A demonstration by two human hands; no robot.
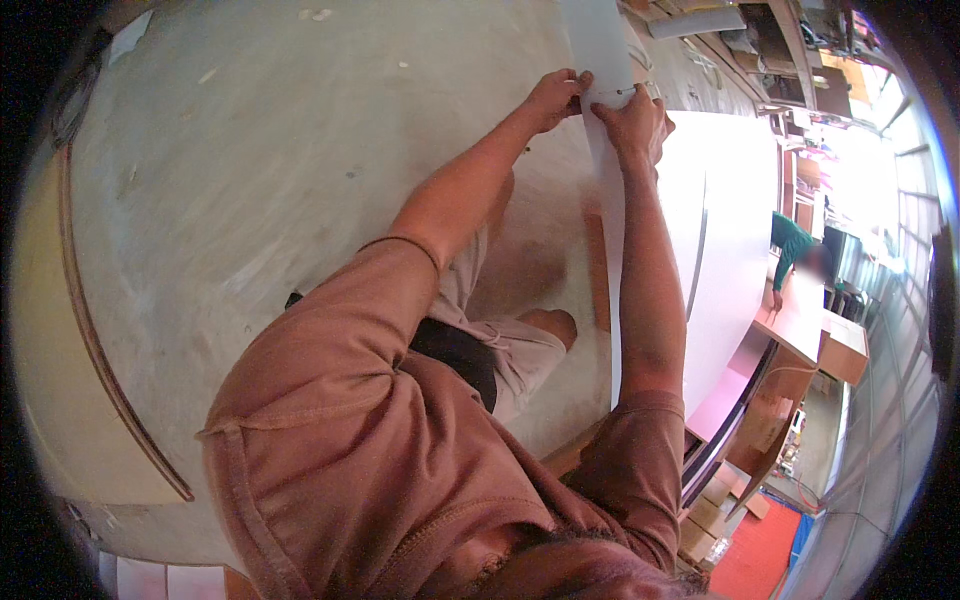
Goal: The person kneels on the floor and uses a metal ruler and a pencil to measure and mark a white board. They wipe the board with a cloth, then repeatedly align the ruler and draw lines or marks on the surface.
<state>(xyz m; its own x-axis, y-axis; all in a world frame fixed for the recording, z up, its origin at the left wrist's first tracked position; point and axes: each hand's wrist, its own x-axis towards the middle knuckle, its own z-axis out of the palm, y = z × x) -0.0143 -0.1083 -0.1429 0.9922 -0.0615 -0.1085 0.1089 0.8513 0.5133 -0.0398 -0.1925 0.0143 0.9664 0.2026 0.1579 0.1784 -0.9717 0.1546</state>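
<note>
Both my arms reach out to a long, narrow white strip (600, 45) that runs along the side of a large white panel (735, 190). My left hand (560, 98) is closed at the strip's left edge, with its fingertips on it. On the other edge is my right hand (637, 122), its thumb against the strip and its fingers curled. A thin, dark-tipped thing (625, 91) sticks out from the right fingers over the strip; its kind is too small to tell. A faint line crosses the strip beside it.
Beyond the panel, a person in a green sleeve (790, 245) leans over a light board (795, 315). Cardboard boxes (703, 515) and a red sheet (765, 550) lie at the lower right. A yellowish board (85, 350) lies at the left on the concrete floor (270, 130).
</note>
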